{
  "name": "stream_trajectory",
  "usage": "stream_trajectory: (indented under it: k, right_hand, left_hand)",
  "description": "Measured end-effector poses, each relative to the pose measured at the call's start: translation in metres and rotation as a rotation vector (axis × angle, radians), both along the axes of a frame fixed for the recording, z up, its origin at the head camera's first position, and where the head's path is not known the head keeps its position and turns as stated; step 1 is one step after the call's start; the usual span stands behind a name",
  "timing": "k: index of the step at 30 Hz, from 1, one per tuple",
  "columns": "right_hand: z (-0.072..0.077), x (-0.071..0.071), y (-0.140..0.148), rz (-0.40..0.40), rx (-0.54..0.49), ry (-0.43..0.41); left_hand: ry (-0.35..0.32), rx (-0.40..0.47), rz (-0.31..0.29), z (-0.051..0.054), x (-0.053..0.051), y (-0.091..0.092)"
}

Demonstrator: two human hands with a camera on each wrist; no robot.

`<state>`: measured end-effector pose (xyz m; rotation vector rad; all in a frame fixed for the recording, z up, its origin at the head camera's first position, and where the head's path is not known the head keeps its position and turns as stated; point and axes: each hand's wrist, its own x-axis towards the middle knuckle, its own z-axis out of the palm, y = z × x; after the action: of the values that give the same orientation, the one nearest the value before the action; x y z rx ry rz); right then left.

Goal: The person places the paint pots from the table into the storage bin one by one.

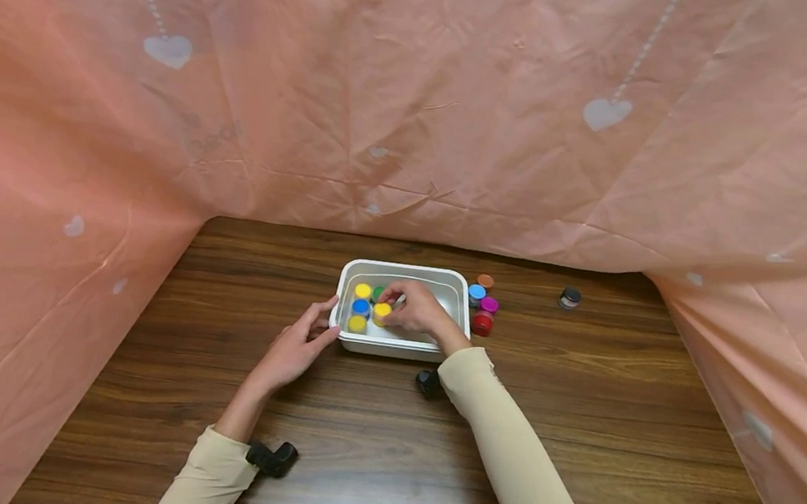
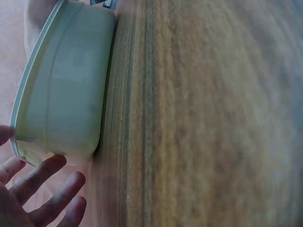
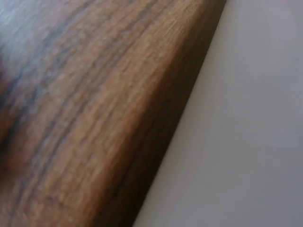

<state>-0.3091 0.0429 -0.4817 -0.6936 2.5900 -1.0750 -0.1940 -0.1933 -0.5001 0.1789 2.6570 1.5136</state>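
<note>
A white plastic bin [image 1: 399, 351] stands on the table. In its left part sit small paint jars with coloured lids: a yellow one [image 1: 363, 290] at the back, a blue one [image 1: 361, 307], another yellow one [image 1: 358, 325] in front and a partly hidden green one [image 1: 377, 292]. My right hand [image 1: 415, 311] reaches over the bin's front wall and pinches a yellow-lidded jar [image 1: 382, 312] beside the blue one. At the bin's left end my left hand [image 1: 293, 349] touches the wall and rim with spread, fairly straight fingers [image 2: 54, 163]. The right wrist view misses the right hand.
Right of the bin cluster an orange-lidded jar [image 1: 486, 281], a light blue one [image 1: 476, 293], a magenta one [image 1: 489, 305] and a red one [image 1: 482, 323]. A black-lidded jar [image 1: 570, 297] stands farther right. Pink cloth [image 1: 423, 153] hangs behind and beside the wooden table [image 1: 581, 408].
</note>
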Motion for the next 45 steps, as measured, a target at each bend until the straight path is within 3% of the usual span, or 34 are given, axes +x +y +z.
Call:
stream_trajectory:
  k: [16, 30, 38, 45]
  right_hand:
    - [0.000, 0.002, 0.001, -0.036, -0.054, -0.067]
    - [0.004, 0.002, 0.003, -0.031, -0.064, -0.052]
    - [0.011, 0.006, 0.012, -0.021, -0.054, 0.022]
    - [0.031, 0.016, 0.037, -0.052, -0.072, 0.085]
  left_hand:
    - [-0.009, 0.010, 0.000, -0.003, 0.001, 0.001]
    - [0.006, 0.015, -0.005, 0.000, 0.000, 0.001]
    - [0.000, 0.005, 0.003, -0.003, -0.001, -0.001]
    - [-0.005, 0.002, 0.005, -0.003, -0.001, -0.001]
